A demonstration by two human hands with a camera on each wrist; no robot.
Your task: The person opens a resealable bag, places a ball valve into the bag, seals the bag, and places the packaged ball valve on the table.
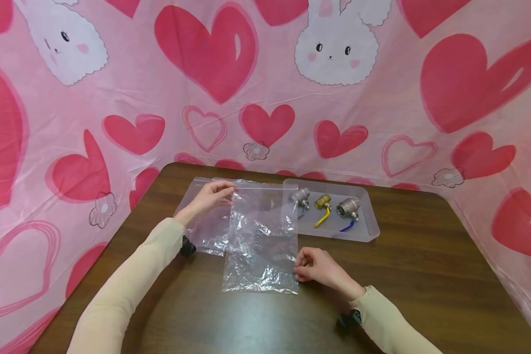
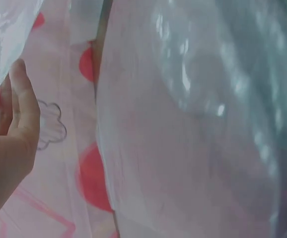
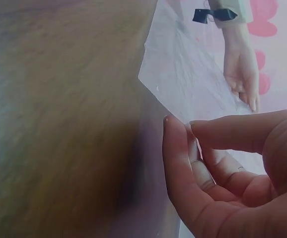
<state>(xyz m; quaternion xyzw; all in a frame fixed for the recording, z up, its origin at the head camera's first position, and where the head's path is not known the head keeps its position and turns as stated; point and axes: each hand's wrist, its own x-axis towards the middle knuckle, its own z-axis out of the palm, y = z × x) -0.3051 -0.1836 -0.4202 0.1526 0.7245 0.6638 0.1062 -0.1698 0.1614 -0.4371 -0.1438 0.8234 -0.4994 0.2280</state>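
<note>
A clear zip-top plastic bag [image 1: 265,246] hangs between both hands in the head view, its zip strip along the top. My left hand [image 1: 214,194] pinches its upper left corner. Low on the right edge, my right hand [image 1: 320,270] pinches the film between thumb and forefinger. Close up in the right wrist view, the right fingertips [image 3: 173,134] meet on the edge of the bag [image 3: 183,79]. In the left wrist view the left hand [image 2: 14,114] holds the film at far left, while blurred clear plastic [image 2: 183,148] fills the right side.
Another clear bag [image 1: 203,226] lies on the brown table [image 1: 407,275], partly behind the held one. A translucent tray [image 1: 367,231] at the back right carries a grey-handled valve [image 1: 302,195], a yellow-handled brass valve [image 1: 323,201] and a blue-handled valve [image 1: 348,207]. Heart-patterned cloth [image 1: 265,88] surrounds the table.
</note>
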